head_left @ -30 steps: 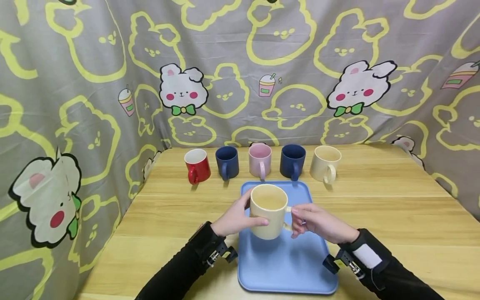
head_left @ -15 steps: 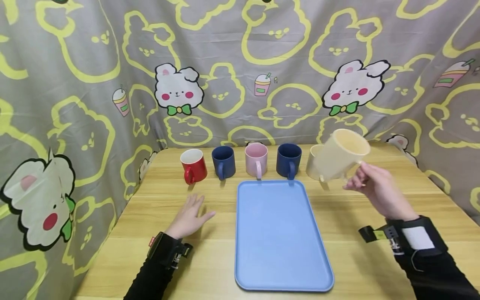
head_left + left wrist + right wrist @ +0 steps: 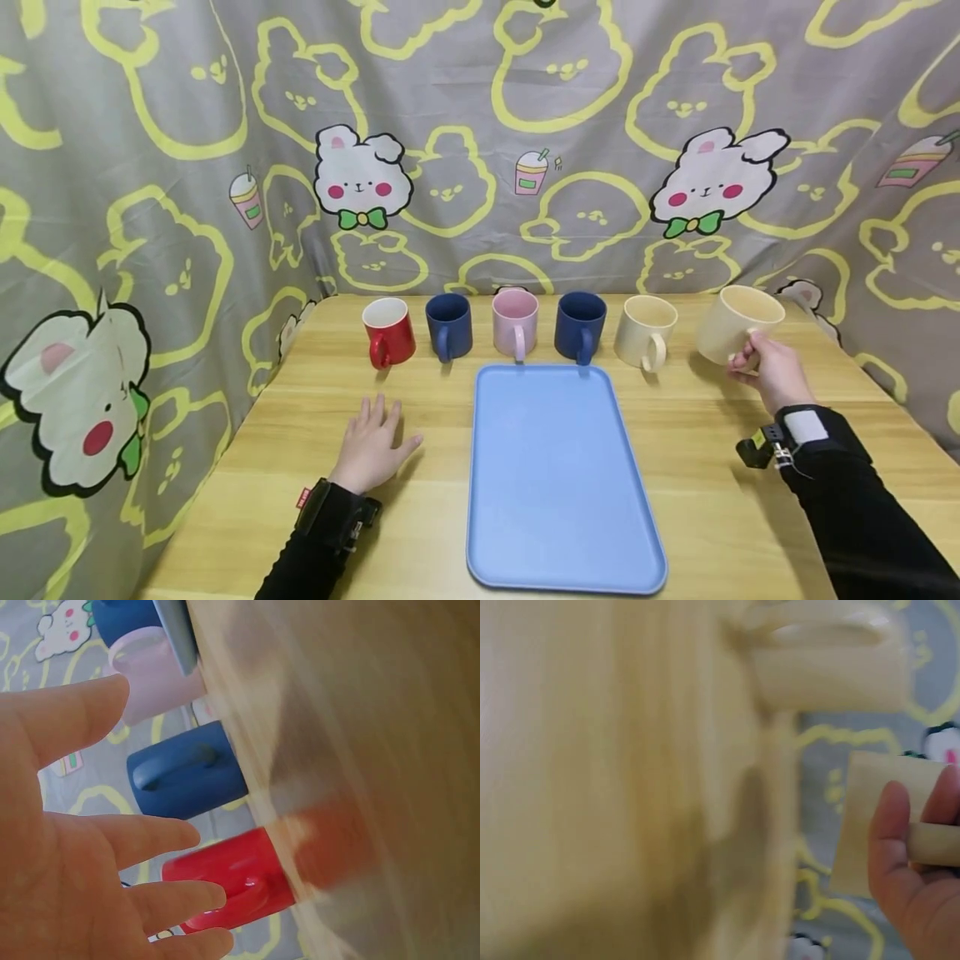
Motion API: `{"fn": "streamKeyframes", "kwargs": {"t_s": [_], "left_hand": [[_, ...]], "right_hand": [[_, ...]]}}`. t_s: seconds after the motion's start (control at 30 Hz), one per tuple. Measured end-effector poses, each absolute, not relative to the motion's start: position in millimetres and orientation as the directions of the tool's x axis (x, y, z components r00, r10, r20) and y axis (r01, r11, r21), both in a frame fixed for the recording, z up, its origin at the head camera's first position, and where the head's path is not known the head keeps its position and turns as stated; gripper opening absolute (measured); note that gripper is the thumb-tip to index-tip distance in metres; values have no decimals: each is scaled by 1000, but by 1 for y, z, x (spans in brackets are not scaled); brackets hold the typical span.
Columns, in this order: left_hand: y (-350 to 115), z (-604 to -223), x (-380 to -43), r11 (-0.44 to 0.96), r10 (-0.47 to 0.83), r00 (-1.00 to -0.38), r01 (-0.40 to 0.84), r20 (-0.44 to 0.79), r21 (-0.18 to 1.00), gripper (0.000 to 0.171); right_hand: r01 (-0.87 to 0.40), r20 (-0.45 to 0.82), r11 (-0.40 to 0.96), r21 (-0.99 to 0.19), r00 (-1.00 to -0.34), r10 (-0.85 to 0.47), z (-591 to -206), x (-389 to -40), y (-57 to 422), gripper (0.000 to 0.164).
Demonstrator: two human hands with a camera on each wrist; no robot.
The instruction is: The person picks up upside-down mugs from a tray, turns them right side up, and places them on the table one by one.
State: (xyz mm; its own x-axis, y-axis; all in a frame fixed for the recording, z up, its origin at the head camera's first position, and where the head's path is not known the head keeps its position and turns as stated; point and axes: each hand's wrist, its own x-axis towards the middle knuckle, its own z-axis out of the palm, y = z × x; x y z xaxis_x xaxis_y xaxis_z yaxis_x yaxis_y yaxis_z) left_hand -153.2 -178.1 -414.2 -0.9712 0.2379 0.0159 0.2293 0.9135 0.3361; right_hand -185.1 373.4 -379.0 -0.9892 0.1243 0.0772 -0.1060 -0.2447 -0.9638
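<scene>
At the right end of a row of mugs, my right hand [image 3: 774, 371] grips the handle of a large cream mug [image 3: 731, 327]. That mug leans a little, and the right wrist view shows its base [image 3: 859, 825] apart from the tabletop. Just left of it stands a smaller cream mug [image 3: 643, 332]. My left hand [image 3: 371, 446] holds nothing; its fingers are spread above the table, left of a blue tray [image 3: 562, 483]. Ahead of those fingers are a red mug [image 3: 390, 333] and a blue mug [image 3: 187, 769].
A pink mug [image 3: 513, 321] and a second dark blue mug [image 3: 580, 323] stand in the same row, behind the tray's far edge. A patterned grey curtain [image 3: 465, 125] hangs behind and beside the wooden table [image 3: 420, 533].
The large cream mug went from above the tray, between both hands, to the row's right end in my right hand. My left hand let go of it and moved left.
</scene>
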Motion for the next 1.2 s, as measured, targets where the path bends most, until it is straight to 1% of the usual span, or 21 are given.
{"fn": "streamKeyframes", "kwargs": {"t_s": [0.1,0.27,0.4,0.5,0.7,0.77,1.03,1.1,1.17,1.2], "left_hand": [[-177,-416,-151,915,228,-974,217,7,341,69],[-177,-419,-149,911,218,-976,202,-4,358,70],[-177,-419,-147,904,224,-974,202,-16,376,71],[-177,-418,-146,901,224,-974,200,-18,384,72],[-174,-417,-143,901,227,-974,199,-27,384,73],[-174,-416,-143,901,229,-973,201,-29,384,74],[-173,-413,-144,906,223,-975,196,-27,375,75],[-173,-414,-145,907,220,-975,195,-27,372,75],[-173,-415,-146,908,218,-976,193,-26,371,75],[-173,-416,-146,908,218,-976,193,-27,371,75]], "right_hand": [[-62,41,-174,-983,-992,123,-389,-192,375,36],[2,-7,-59,-998,-996,91,-396,-203,371,37],[29,-33,-41,-999,-996,85,-399,-208,369,38],[39,-46,-70,-997,-995,94,-402,-210,370,37],[62,-70,-128,-990,-996,57,-408,-206,379,38],[73,-79,-125,-990,-996,51,-408,-205,382,39],[117,-126,-79,-990,-985,122,-403,-209,378,36],[116,-114,4,-993,-984,139,-403,-209,378,37],[125,-99,144,-982,-980,174,-405,-208,378,40],[136,-93,220,-966,-976,196,-406,-207,378,45]]}}
